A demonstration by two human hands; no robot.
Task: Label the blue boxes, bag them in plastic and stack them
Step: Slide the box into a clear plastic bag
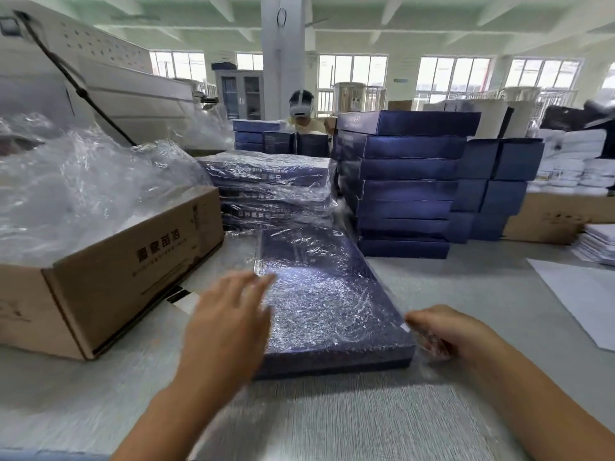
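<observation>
Box [332, 304], blue, inside plastic bag [427, 361], flat on surface [366, 414] between both hands. Left hand [226, 321]: fingers [253, 281] straight, spread, on box's left edge. Right hand [456, 331]: fingers [422, 319] curled, pinching loose plastic bag at near right corner. Bagged stack [273, 188] just beyond fingers; unbagged stack [406, 184] beyond, rightward.
</observation>
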